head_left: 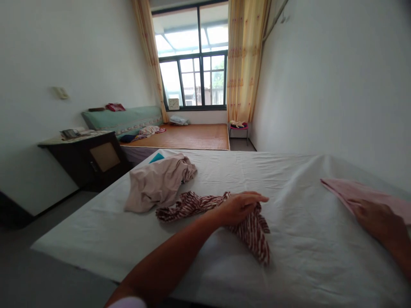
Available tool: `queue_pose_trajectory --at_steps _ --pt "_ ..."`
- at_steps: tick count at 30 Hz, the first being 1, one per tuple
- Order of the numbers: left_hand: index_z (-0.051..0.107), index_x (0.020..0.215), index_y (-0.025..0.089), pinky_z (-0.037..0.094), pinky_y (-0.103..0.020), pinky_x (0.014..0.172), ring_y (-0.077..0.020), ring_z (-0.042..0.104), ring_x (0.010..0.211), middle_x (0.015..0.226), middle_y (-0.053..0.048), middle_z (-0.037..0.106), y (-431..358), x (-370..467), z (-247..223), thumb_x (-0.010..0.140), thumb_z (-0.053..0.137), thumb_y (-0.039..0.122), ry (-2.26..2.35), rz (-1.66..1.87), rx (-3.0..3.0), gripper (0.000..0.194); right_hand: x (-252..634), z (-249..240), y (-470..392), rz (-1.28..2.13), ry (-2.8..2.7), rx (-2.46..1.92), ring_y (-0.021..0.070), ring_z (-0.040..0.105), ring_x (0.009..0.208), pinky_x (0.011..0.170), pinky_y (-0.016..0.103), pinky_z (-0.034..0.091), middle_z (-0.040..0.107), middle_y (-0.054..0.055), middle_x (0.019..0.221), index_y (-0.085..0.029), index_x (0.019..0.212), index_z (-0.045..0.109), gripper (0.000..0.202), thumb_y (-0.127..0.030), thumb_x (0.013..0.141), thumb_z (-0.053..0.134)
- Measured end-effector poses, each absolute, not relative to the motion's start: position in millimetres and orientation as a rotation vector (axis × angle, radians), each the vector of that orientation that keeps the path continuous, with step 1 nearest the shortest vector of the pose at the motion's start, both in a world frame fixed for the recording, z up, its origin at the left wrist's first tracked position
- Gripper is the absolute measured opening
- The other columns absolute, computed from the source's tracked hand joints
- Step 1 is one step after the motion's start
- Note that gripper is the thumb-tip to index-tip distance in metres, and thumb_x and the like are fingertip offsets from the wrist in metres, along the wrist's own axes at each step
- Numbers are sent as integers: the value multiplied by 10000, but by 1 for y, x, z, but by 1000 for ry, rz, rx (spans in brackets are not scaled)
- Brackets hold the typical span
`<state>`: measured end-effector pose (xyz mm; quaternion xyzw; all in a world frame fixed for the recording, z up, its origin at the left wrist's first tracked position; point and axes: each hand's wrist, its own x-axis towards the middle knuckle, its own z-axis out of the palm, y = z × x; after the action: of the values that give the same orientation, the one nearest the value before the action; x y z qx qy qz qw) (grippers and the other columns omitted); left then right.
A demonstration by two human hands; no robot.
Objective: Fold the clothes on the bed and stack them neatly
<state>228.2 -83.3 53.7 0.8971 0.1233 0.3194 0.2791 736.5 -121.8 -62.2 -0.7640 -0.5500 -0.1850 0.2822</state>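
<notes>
My left hand [241,207] reaches across the white sheet with its fingers stretched out to the right, just over a crumpled red-and-white striped garment [252,239]. Whether the palm touches that garment is hidden. At the right edge, my right hand [375,219] grips the near side of a folded pink garment [359,188]; the fingertips are partly hidden. A crumpled pale pink garment [157,182] lies left of the striped one, with a teal piece [156,158] showing behind it.
The garments lie on a bed with a white sheet [218,167]. Beyond it stands another bed with a brown mat [192,136], clothes on it. A dark cabinet [80,158] is at the left, and a small stool [239,127] stands by the curtain. Walls flank both sides.
</notes>
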Motion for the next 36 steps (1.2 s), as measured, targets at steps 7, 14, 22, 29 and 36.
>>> queue_pose_trajectory --at_steps 7,14,22,29,36 --pt "647 1152 154 510 -351 948 -189 660 1043 1099 -100 718 -27 176 49 940 434 291 872 1134 2159 330 535 17 -124 404 -1970 -1482 257 655 910 826 411 527 696 89 1058 -277 1085 658 348 -490 847 519" --pt "687 1028 164 568 -299 799 -162 707 848 906 -54 756 -4 143 40 875 483 245 1114 1172 2129 267 393 57 -124 699 -2554 -774 193 602 902 826 319 475 668 59 970 -223 935 686 167 -324 842 591" --pt "664 1095 175 556 -274 790 -166 696 915 972 -63 746 -6 139 52 908 460 260 1193 1392 2108 290 516 7 -38 421 -1273 -1477 207 634 800 685 300 502 697 39 810 -214 853 682 352 -538 776 567" --pt "697 1056 277 513 -279 779 -196 667 889 984 -25 724 -27 155 43 872 532 445 1148 649 2610 298 537 -5 -38 326 -1114 -1533 185 654 674 576 262 502 697 40 750 -195 833 668 384 -566 770 588" --pt "729 899 293 455 -254 680 -210 657 844 892 -19 726 -29 157 43 813 594 337 1325 435 2656 166 546 -2 -39 467 -1046 -1507 158 609 591 494 233 462 664 25 645 -191 705 632 268 -459 710 646"
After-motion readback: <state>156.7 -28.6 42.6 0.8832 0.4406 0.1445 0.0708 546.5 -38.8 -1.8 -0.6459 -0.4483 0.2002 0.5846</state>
